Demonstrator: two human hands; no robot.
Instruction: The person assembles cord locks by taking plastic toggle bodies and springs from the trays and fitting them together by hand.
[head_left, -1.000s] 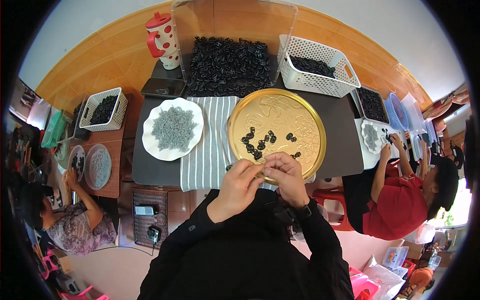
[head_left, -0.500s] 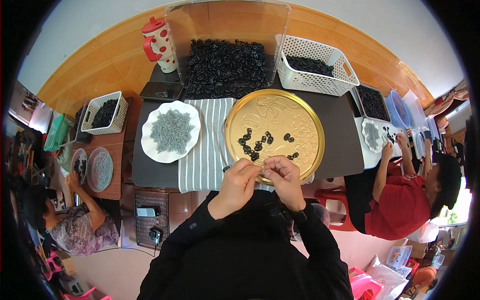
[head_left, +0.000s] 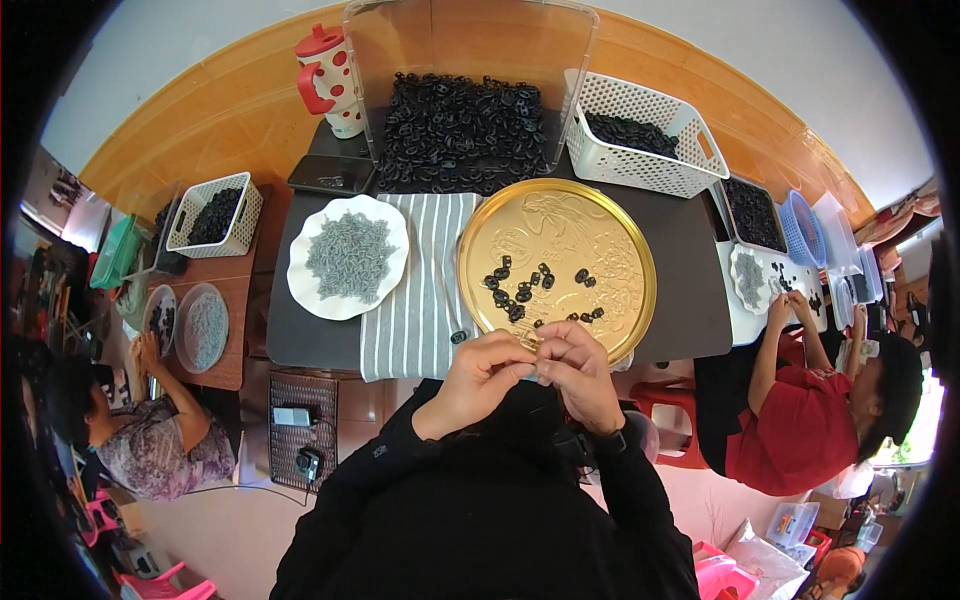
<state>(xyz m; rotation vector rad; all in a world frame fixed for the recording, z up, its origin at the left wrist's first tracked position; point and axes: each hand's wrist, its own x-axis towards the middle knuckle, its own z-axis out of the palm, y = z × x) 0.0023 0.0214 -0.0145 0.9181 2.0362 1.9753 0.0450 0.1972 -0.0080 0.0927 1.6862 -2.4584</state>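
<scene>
My left hand [head_left: 482, 382] and my right hand [head_left: 582, 378] meet at the near edge of a round gold tray [head_left: 628, 200]. Fingers and thumbs are pinched tip to tip; whatever sits between them is too small or covered to make out. On the tray lie several small black plastic parts [head_left: 522, 292], most of them left of its middle, a few close beyond my right fingertips. One more black part [head_left: 458, 338] rests on the grey-and-white striped cloth [head_left: 425, 270], just beyond my left hand.
A scalloped white plate [head_left: 300, 262] of small grey pieces stands left. Behind are a clear bin [head_left: 572, 60] of black parts, a white basket [head_left: 640, 177], a dark phone [head_left: 325, 174] and a dotted tumbler [head_left: 342, 90]. People work at both sides [head_left: 790, 430], [head_left: 160, 450].
The view has shifted slightly. My fingertips have come closer together, and my right hand has drawn lower, with more black parts showing beyond it.
</scene>
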